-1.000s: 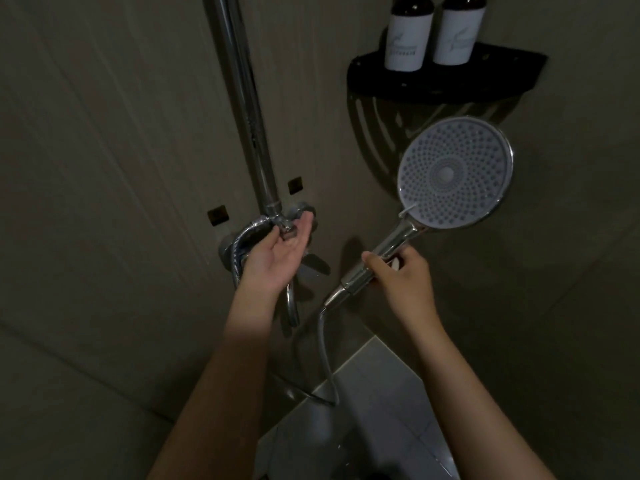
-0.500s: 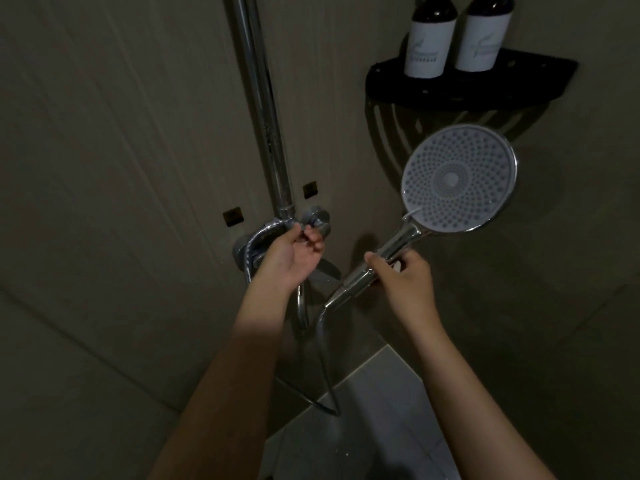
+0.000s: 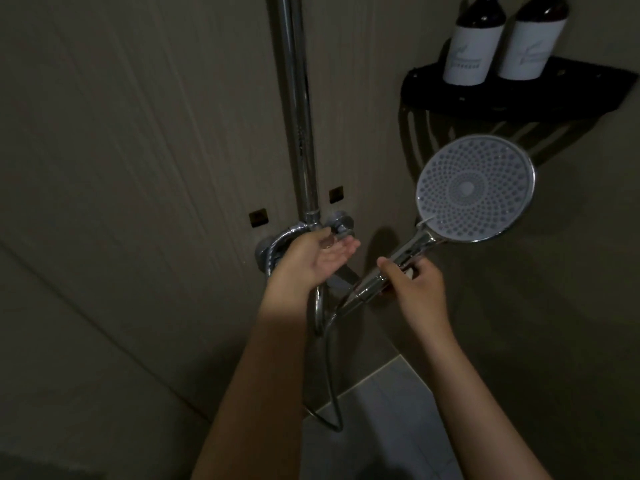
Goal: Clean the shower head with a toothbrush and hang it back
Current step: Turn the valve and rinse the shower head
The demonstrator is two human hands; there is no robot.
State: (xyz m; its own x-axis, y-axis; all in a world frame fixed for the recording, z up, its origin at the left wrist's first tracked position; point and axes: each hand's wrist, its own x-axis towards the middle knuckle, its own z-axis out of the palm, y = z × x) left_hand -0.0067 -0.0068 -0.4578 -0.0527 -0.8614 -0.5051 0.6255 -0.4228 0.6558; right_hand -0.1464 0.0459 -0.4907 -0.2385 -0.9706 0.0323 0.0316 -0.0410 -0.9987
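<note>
Right grip [image 3: 417, 289] curled round handle of shower head [image 3: 474, 188], held off wall, nozzle face toward viewer. Left grip [image 3: 320, 259] spread, palm up, at mixer valve [image 3: 341, 224]. No toothbrush in view. Prob best: keep handle firm, face steady, hose [image 3: 330, 372] slack, fetch brush w/ left.

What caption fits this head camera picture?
Right hand grips the round chrome shower head by its handle; left hand, palm up, at the chrome wall tap.

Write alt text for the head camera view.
A right hand grips the handle of a round shower head, its nozzle face toward the camera, while the left hand lies open at the chrome tap. Two bottles stand on a black corner shelf above.
</note>
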